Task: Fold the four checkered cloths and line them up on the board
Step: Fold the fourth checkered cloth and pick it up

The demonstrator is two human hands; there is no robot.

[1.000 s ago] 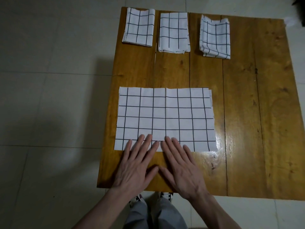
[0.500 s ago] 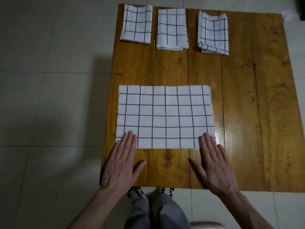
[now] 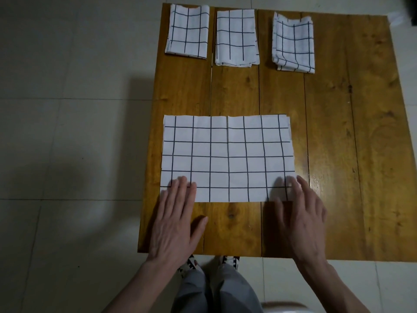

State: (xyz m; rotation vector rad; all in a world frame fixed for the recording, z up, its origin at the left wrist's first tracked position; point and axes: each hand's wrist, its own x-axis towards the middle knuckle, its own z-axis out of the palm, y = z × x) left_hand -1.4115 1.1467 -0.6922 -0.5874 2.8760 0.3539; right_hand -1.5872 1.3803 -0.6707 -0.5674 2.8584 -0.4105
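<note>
Flat hands, left hand (image 3: 178,219) and right hand (image 3: 301,219), press rectangular cloth (image 3: 228,158) (smooth, grid-lined) onto glossy wooden board (image 3: 338,143).

The counter (image 3: 334,141) is warm honey-brown wood, its planks streaked with darker grain and knots; the wide cloth (image 3: 228,158) near its front edge is white, ruled with a thin dark grid; the three folded cloths along the far edge, at the left (image 3: 187,31), the middle (image 3: 237,37) and the right (image 3: 293,42), carry the same white ground and dark checks. The floor (image 3: 67,109) is pale grey-beige tile with faint seams; the trousers (image 3: 216,290) are grey, and the shoes (image 3: 230,259) are white with black markings.
</note>
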